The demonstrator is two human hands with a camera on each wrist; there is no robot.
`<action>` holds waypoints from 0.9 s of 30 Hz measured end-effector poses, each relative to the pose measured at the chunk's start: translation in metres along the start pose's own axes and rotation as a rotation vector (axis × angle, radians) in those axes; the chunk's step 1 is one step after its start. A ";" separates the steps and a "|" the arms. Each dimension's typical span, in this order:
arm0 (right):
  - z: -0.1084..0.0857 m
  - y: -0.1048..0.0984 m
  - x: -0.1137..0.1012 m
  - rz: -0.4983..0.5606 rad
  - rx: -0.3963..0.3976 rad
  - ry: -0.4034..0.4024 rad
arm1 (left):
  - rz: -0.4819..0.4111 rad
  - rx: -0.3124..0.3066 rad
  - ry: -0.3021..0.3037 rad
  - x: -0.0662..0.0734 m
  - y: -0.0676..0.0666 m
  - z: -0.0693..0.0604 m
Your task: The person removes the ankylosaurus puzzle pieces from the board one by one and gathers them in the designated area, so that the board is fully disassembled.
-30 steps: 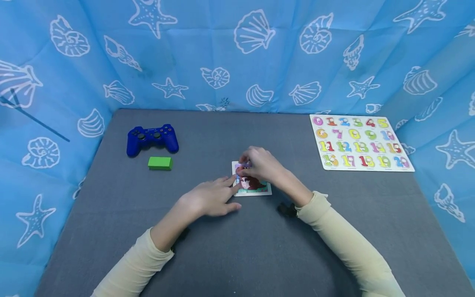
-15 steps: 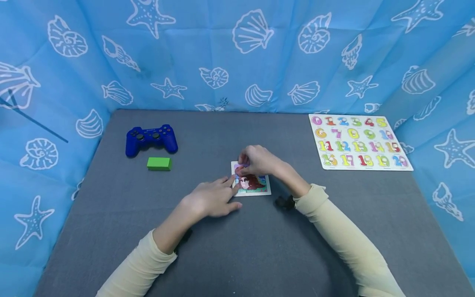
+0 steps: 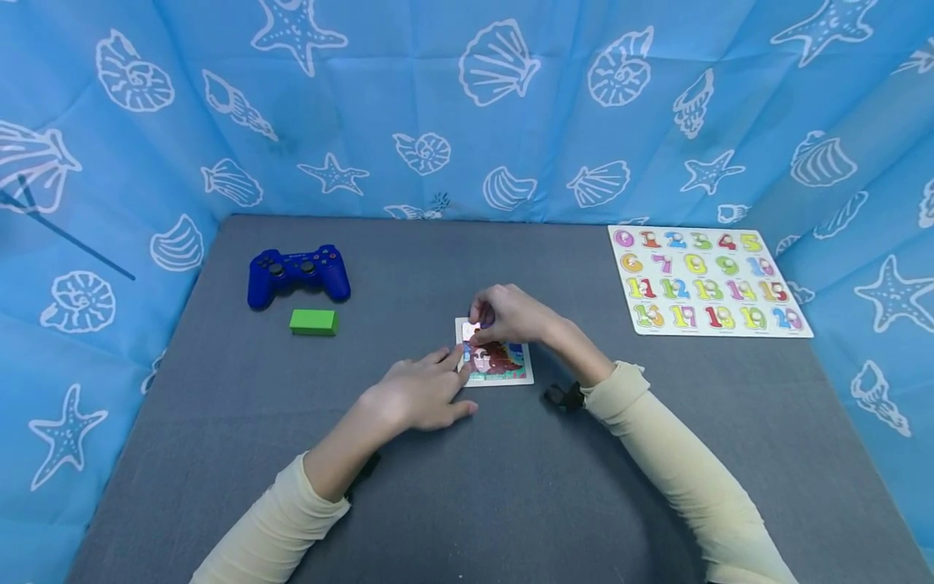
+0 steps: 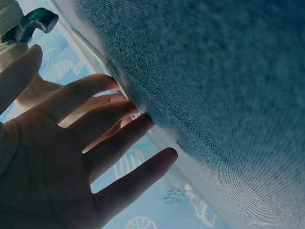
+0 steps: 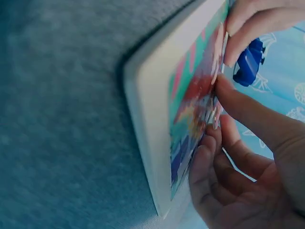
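A small picture puzzle (image 3: 499,361) in a white-bordered tray (image 5: 147,105) lies flat on the table, showing a face with long red hair. My left hand (image 3: 419,395) has its fingers spread, with the tips resting on the puzzle's left edge. At the upper left of the picture, my right hand (image 3: 514,315) pinches a thin puzzle piece (image 5: 216,117) between thumb and fingers. In the right wrist view that piece looks slightly tilted up from the picture; its outline is mostly hidden by the fingers.
A blue game controller (image 3: 299,274) and a green block (image 3: 314,322) lie to the left. At the far right is a white number board (image 3: 711,280). A blue shell-patterned curtain (image 3: 452,105) surrounds the grey table (image 3: 511,503).
Both hands stay nearly in place. The upper left of the picture has turned from purple to white beside the right fingertips, and the shine on the picture has shifted.
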State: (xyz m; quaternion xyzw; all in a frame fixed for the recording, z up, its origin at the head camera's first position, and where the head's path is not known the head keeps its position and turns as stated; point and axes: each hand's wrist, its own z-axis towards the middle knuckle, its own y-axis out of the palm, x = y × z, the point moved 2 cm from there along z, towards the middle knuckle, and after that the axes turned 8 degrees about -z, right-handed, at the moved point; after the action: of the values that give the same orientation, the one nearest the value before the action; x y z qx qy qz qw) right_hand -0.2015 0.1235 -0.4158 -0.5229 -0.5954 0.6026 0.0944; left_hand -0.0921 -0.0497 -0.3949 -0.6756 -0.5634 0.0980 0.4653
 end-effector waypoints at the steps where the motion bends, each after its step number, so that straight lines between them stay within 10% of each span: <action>1: 0.000 0.000 -0.001 0.002 0.003 -0.005 | 0.000 0.001 -0.001 0.000 0.000 0.000; 14: -0.014 -0.003 0.008 0.224 0.080 -0.100 | 0.002 0.010 -0.003 0.001 0.001 0.000; 27: -0.052 -0.022 0.049 0.374 0.093 0.040 | 0.006 0.004 -0.018 0.001 0.001 0.002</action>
State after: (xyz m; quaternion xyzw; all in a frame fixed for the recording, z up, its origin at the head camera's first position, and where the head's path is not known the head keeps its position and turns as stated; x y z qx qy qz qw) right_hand -0.1954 0.1980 -0.4097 -0.6314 -0.4575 0.6259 0.0165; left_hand -0.0921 -0.0482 -0.3966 -0.6754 -0.5653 0.1064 0.4615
